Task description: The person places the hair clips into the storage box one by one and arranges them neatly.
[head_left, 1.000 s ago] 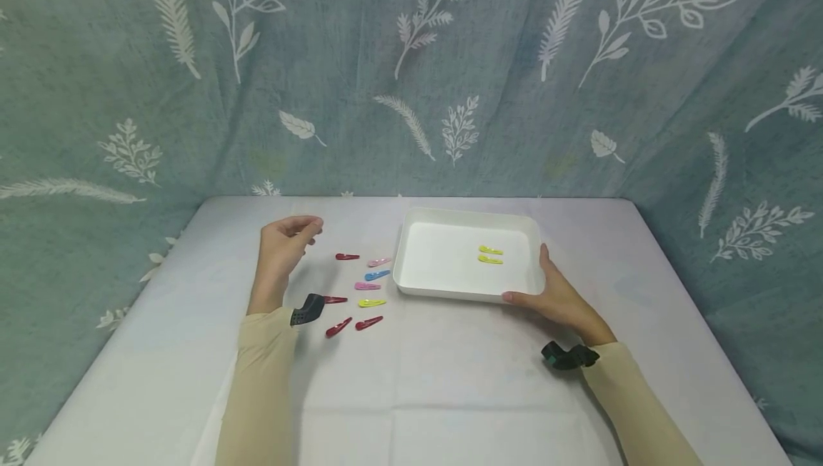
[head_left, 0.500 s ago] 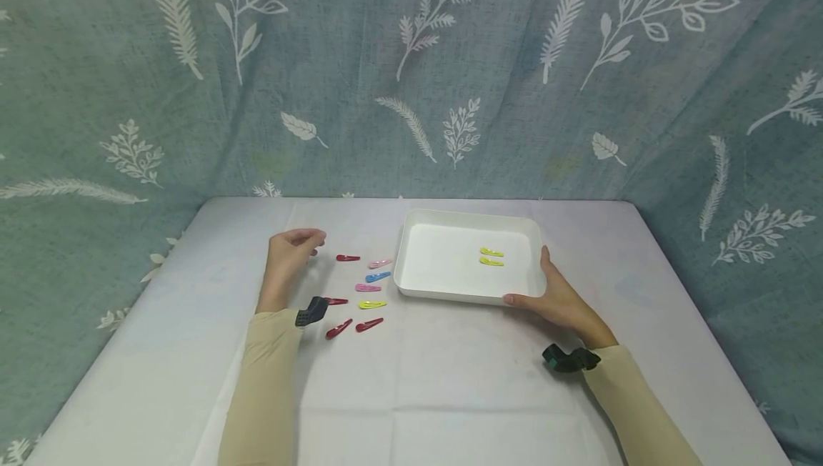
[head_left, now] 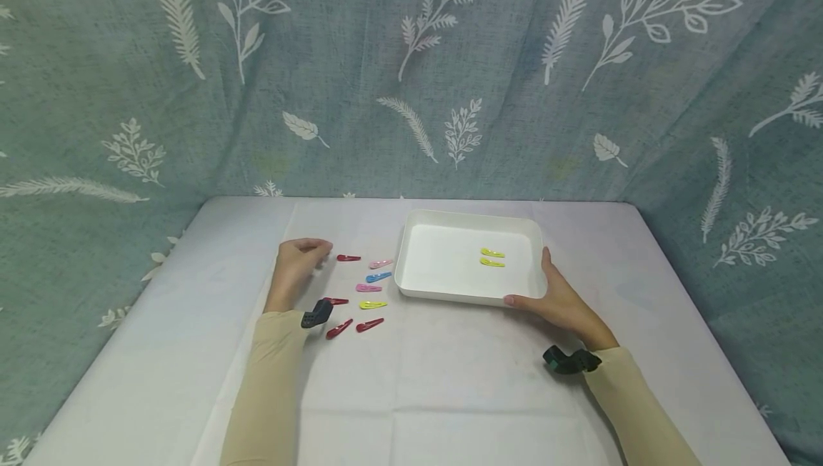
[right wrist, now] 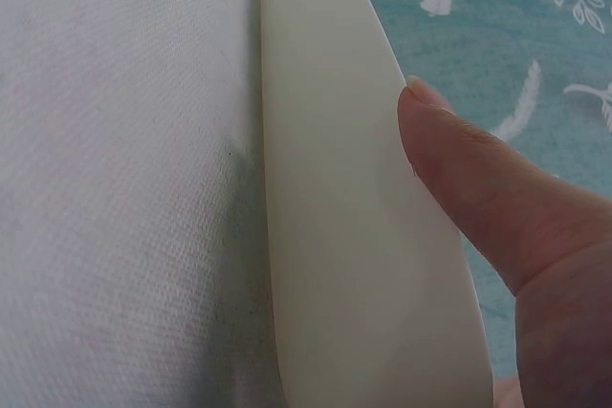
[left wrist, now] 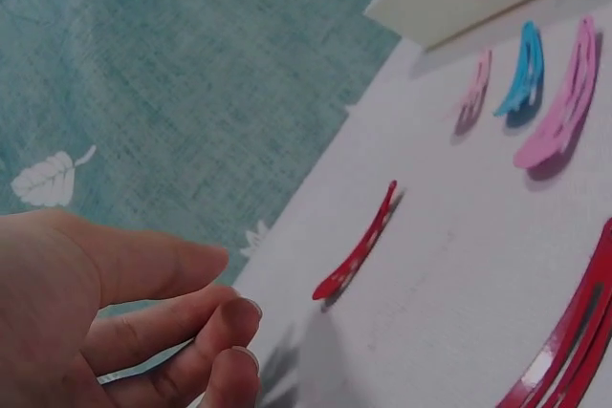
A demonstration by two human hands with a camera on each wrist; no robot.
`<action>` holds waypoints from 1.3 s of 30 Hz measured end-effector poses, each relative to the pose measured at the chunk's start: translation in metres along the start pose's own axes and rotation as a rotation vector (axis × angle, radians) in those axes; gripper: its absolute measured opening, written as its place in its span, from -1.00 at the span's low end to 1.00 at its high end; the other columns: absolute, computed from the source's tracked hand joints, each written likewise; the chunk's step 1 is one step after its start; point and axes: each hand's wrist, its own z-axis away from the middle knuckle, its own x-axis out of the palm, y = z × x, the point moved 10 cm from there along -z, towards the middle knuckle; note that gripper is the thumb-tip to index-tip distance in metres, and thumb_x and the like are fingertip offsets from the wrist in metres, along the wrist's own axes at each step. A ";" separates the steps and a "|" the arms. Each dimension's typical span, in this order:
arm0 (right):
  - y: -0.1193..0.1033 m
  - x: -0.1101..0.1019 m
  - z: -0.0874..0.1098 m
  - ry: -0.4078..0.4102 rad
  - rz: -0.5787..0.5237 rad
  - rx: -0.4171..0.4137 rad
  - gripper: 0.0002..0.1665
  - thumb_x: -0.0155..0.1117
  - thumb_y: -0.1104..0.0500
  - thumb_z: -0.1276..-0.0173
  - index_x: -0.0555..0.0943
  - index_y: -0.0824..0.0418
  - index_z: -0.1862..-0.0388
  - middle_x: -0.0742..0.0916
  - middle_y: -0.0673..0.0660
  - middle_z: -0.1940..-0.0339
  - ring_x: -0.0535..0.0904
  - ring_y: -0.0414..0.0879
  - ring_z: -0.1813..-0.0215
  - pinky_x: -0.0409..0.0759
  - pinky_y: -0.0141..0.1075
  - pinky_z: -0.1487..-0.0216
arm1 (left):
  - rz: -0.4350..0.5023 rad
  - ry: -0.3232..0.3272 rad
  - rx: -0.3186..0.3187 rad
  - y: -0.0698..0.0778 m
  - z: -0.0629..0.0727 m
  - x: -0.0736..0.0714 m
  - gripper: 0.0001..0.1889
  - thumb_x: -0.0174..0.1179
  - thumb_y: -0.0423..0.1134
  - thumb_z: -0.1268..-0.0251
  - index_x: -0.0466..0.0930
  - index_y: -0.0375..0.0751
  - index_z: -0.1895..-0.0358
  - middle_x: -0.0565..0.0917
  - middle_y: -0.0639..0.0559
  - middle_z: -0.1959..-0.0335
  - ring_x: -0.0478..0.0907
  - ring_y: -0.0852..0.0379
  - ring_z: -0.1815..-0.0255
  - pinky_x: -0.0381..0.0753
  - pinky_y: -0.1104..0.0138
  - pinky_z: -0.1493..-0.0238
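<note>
My left hand (head_left: 298, 269) hovers just left of the far red hair clip (head_left: 348, 258). Its fingers are loosely bent and hold nothing; in the left wrist view the fingertips (left wrist: 244, 312) are a short way from that red hair clip (left wrist: 359, 246). At the right, my right hand (head_left: 562, 299) grips the near right corner of a shallow white tray (head_left: 450, 295), thumb at the front wall and fingers along the right side. In the right wrist view the thumb (right wrist: 459, 150) lies over the tray's rim. Two yellow hair clips (head_left: 493, 257) lie inside the tray.
Between left hand and tray lie a pale pink clip (head_left: 381, 264), a blue clip (head_left: 378, 276), a pink clip (head_left: 369, 288) and a yellow clip (head_left: 373, 304). Several red clips (head_left: 369, 324) lie nearer the front. A patterned curtain (head_left: 411, 94) hangs behind the white-covered table (head_left: 463, 373).
My left hand has come down and to the right, closer to the far red hair clip. The right hand keeps its hold on the tray.
</note>
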 end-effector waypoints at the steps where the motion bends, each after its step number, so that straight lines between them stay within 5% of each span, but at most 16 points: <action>1: 0.000 0.000 0.000 0.000 0.002 -0.001 0.76 0.55 -0.41 -0.08 -0.58 0.21 -0.66 -0.13 0.40 -0.74 -0.17 0.37 -0.74 -0.01 0.31 -0.63 | -0.008 0.000 -0.003 -0.002 -0.001 0.001 -0.57 0.22 -0.03 -0.47 0.65 -0.24 -0.22 0.71 -0.18 -0.07 0.59 0.01 0.08 0.49 0.28 0.10; 17: -0.001 0.000 0.000 0.006 -0.001 -0.014 0.75 0.55 -0.40 -0.09 -0.57 0.22 -0.65 -0.13 0.39 -0.74 -0.17 0.37 -0.74 -0.01 0.31 -0.63 | -0.147 -0.005 0.031 -0.001 0.001 0.010 -0.60 0.20 -0.10 -0.46 0.67 -0.33 -0.16 0.71 -0.28 -0.11 0.65 -0.14 -0.07 0.63 0.12 -0.11; 39: -0.001 -0.001 -0.001 0.013 0.003 -0.025 0.75 0.56 -0.37 -0.10 -0.57 0.27 -0.65 -0.12 0.42 -0.73 -0.16 0.38 -0.73 -0.02 0.32 -0.62 | -0.282 0.025 0.048 0.009 0.008 0.019 -0.77 0.29 -0.22 -0.40 0.73 -0.27 0.00 0.72 -0.24 -0.03 0.55 -0.12 0.03 0.52 0.11 0.00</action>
